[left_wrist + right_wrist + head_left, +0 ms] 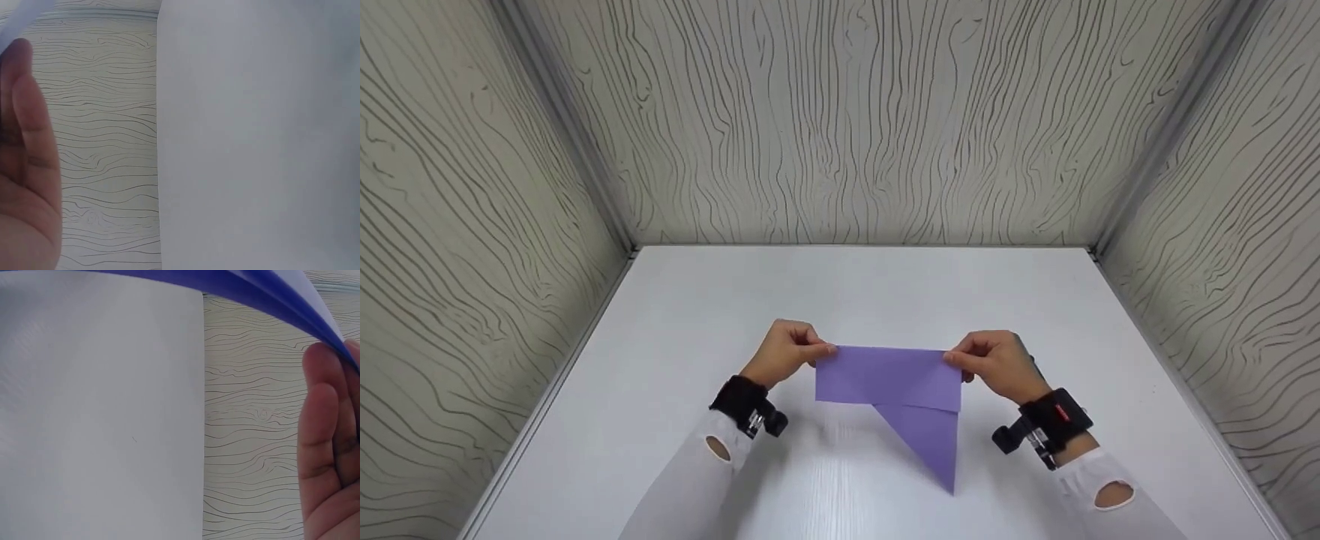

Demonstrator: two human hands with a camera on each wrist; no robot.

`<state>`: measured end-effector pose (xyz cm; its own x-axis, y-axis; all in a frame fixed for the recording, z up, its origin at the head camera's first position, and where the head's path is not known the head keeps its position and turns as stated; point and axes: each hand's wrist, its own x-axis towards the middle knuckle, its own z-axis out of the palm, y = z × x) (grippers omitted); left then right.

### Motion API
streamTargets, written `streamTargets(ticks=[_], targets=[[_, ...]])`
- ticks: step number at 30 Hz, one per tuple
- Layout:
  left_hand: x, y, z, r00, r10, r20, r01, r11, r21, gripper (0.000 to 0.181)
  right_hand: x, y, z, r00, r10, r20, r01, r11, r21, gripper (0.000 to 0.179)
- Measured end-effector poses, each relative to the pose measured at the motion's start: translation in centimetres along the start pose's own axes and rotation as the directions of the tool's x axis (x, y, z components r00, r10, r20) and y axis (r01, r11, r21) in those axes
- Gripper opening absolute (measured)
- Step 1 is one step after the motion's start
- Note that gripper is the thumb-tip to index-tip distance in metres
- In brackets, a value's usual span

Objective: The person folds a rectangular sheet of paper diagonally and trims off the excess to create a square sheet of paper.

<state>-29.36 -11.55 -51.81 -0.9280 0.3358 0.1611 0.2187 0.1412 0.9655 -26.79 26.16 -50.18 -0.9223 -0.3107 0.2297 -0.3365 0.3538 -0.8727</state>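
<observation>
Between both hands a folded sheet of purple paper [889, 375] is held up above the table. Its upper part is a wide rectangle, and a pointed triangular flap hangs below on the right side. My left hand [791, 349] pinches the upper left corner between thumb and fingers. At the upper right corner, my right hand [991, 361] pinches the paper the same way. In the right wrist view the paper's folded layers [270, 298] curve across the top and run into the fingers. Only a pale sliver of paper [22, 19] shows in the left wrist view.
A white table [720, 300] lies under the hands. Wood-grain patterned panels [847, 127] rise behind it and on both sides. Each wrist carries a black strap with a small camera, the left strap [739, 401] and the right strap [1057, 421].
</observation>
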Motion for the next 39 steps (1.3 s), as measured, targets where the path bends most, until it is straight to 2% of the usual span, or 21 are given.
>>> streamTargets(ticks=[6,10,13,16,20,23,26,29,31,34,36,39], targets=[[0.0,-0.2,-0.1,1.0,0.017,-0.01,-0.018,0.999,-0.041,0.026,0.0,0.3,0.0,1.0,-0.003,0.008,0.003,1.0,0.018,0.012],[0.1,-0.4,-0.2,1.0,0.015,0.004,-0.014,0.994,-0.104,0.017,0.0,0.7,-0.1,1.0,-0.016,0.013,0.015,0.997,0.071,0.013],[0.2,-0.3,-0.3,1.0,0.013,0.008,-0.012,0.99,-0.14,0.018,-0.1,1.0,-0.3,0.999,-0.032,0.036,0.028,0.994,0.101,0.013],[0.3,0.0,-0.1,1.0,0.003,-0.023,-0.006,0.991,-0.133,0.022,-0.2,1.3,-0.5,0.992,-0.027,0.122,0.014,0.995,0.102,0.012],[0.7,0.4,0.4,0.995,-0.022,-0.097,0.011,0.994,-0.109,0.019,-0.2,1.2,-0.5,0.957,-0.029,0.29,0.003,0.996,0.091,0.011],[0.9,0.5,0.8,0.991,-0.035,-0.125,0.024,0.996,-0.089,0.017,-0.1,1.0,0.2,0.94,-0.031,0.339,0.009,0.998,0.067,0.013],[1.1,0.5,1.2,0.986,-0.053,-0.156,0.042,0.996,-0.073,0.023,-0.2,1.0,0.9,0.948,-0.017,0.317,0.0,0.999,0.052,0.013],[1.2,0.4,1.5,0.98,-0.065,-0.19,0.051,0.996,-0.078,0.032,-0.3,1.3,1.3,0.963,0.011,0.268,-0.038,0.995,0.094,0.016],[1.1,0.2,1.7,0.978,-0.053,-0.201,0.041,0.997,-0.062,0.04,-0.4,1.7,1.5,0.976,0.043,0.214,-0.073,0.988,0.135,0.018],[0.7,-0.2,2.2,0.984,-0.015,-0.178,0.025,0.998,0.052,0.048,-0.4,2.4,1.7,0.983,0.148,0.106,-0.168,0.962,0.214,0.02],[0.3,-0.5,2.8,0.992,-0.004,-0.125,0.026,0.984,0.175,0.054,-0.2,3.0,2.0,0.968,0.251,0.026,-0.249,0.931,0.268,0.019],[-0.5,-0.8,3.8,1.0,-0.025,-0.007,0.026,0.93,0.367,0.063,-0.1,4.0,2.7,0.907,0.416,-0.062,-0.373,0.864,0.337,0.014]])
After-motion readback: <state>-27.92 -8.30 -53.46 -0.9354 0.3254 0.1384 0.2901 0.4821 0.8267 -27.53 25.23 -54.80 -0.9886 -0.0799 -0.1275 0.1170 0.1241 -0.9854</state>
